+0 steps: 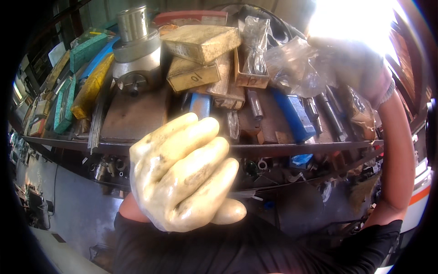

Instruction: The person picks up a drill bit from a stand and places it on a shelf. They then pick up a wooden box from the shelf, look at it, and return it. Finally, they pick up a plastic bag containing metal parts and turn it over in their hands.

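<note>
My left hand, in a cream, smudged work glove, is held up in front of the shelf with its back toward me. Its fingers are loosely bent with gaps between them. The thumb stands apart at the lower right, and no object shows in this hand. My right arm reaches up the right side to the shelf. The gloved right hand meets a crumpled clear plastic bag; strong glare and the plastic hide its fingers, so its grip cannot be made out.
On the shelf stand a round metal tool part, worn yellowish boxes, a blue box, a yellow case, green cases and metal shanks. Small metal parts lie on a lower shelf.
</note>
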Available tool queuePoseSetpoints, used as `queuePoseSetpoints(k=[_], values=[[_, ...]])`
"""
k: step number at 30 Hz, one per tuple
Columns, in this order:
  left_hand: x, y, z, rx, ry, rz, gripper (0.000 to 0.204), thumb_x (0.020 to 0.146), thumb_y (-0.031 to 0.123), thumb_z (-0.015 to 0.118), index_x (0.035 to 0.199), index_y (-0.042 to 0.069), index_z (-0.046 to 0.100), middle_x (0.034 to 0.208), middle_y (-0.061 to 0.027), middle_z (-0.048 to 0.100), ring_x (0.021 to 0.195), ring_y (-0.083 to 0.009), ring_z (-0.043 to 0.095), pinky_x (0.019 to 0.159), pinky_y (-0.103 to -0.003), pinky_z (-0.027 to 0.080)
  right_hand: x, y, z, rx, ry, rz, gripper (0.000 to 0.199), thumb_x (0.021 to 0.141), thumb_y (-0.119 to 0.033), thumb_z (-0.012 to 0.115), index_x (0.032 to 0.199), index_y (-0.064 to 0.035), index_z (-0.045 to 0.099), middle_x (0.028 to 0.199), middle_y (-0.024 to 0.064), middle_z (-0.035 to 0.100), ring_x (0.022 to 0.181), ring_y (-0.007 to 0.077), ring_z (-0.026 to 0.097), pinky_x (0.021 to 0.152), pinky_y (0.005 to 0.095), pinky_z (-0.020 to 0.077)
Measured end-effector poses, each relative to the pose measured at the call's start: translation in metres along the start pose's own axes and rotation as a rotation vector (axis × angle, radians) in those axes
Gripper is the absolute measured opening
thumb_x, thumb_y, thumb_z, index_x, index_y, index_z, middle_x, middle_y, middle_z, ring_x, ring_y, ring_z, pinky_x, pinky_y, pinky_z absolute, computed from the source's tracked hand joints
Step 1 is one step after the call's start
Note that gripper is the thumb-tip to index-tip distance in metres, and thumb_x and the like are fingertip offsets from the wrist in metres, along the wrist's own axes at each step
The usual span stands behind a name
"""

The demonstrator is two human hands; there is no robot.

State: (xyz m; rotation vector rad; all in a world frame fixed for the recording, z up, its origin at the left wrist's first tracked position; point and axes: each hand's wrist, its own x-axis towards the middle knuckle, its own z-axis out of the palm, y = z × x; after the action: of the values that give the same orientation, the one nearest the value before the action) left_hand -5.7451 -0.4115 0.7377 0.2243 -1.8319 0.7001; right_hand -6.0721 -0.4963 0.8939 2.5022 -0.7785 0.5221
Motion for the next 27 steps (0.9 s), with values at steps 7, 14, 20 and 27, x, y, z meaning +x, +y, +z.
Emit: queuePoseSetpoints(k=[7, 14, 20, 27], values=[[0.002, 0.004, -0.001, 0.001, -0.037, -0.034, 0.055, 0.110, 0.052, 0.049, 0.097, 0.000, 0.065, 0.095, -0.0171, 0.071, 0.090, -0.0353, 0.073, 0.075, -0.050, 0.065, -0.011, 0.037, 0.011, 0.169, -0.043, 0.187, 0.035, 0.091, -0.005, 0.075, 0.126, -0.0030, 0.071, 0.117, 0.0132, 0.076, 0.108, 0.0221, 0.074, 0.095, 0.0341, 0.0593], [0.002, 0.008, -0.008, 0.027, -0.085, -0.069, 0.054, 0.109, 0.052, 0.050, 0.099, 0.001, 0.065, 0.097, -0.0165, 0.072, 0.092, -0.0358, 0.073, 0.079, -0.051, 0.065, 0.013, 0.033, 0.014, 0.048, -0.133, 0.329, 0.038, 0.094, -0.007, 0.068, 0.131, -0.0018, 0.067, 0.120, 0.0142, 0.073, 0.109, 0.0247, 0.070, 0.101, 0.0363, 0.0552], [0.003, 0.010, -0.008, 0.032, -0.100, -0.080, 0.054, 0.109, 0.051, 0.050, 0.098, 0.001, 0.065, 0.096, -0.0166, 0.071, 0.091, -0.0366, 0.074, 0.080, -0.052, 0.064, 0.005, 0.045, 0.012, 0.062, -0.171, 0.374, 0.051, 0.094, -0.002, 0.061, 0.144, -0.0054, 0.062, 0.118, 0.0129, 0.077, 0.102, 0.0206, 0.073, 0.095, 0.0328, 0.0581], [0.003, 0.010, -0.007, 0.019, -0.093, -0.089, 0.052, 0.111, 0.046, 0.047, 0.097, -0.001, 0.065, 0.096, -0.0171, 0.071, 0.088, -0.0377, 0.074, 0.079, -0.054, 0.064, -0.010, 0.044, 0.012, 0.151, -0.071, 0.466, 0.031, 0.095, -0.009, 0.073, 0.125, -0.0007, 0.071, 0.109, 0.0135, 0.077, 0.094, 0.0219, 0.072, 0.091, 0.0342, 0.0582]])
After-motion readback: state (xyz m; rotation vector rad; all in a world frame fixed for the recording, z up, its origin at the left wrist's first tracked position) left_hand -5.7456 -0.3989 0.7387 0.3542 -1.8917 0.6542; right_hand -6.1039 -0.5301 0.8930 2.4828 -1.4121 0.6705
